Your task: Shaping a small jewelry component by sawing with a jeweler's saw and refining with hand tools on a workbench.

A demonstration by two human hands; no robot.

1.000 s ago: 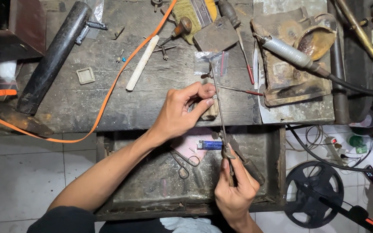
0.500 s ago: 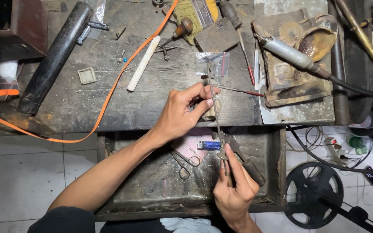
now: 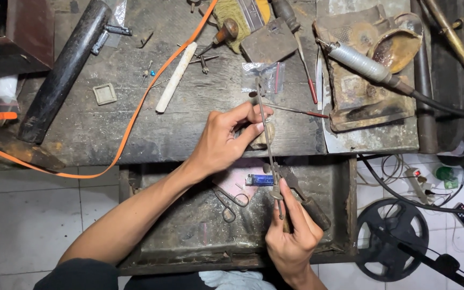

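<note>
Thin metal saw frame (image 3: 267, 139), rusty, held near-upright w/ handle toward the worker, blade end over bench edge; small pale workpiece (image 3: 260, 137) pinched at the bench's front lip

Left hand (image 3: 226, 140) at desk (image 3: 135, 129) front edge, fingertips pinching a small piece on a wooden peg (image 3: 261, 137). Right hand (image 3: 291, 239) at 6 o'clock grips saw frame (image 3: 268, 145) handle, blade running toward 12. Open drawer (image 3: 189, 236) below holds scissors (image 3: 229, 201) and blue lighter (image 3: 259, 180). Orange strap (image 3: 135, 115) crosses desk at 10; rotary handpiece (image 3: 358, 62) at 1.
</note>
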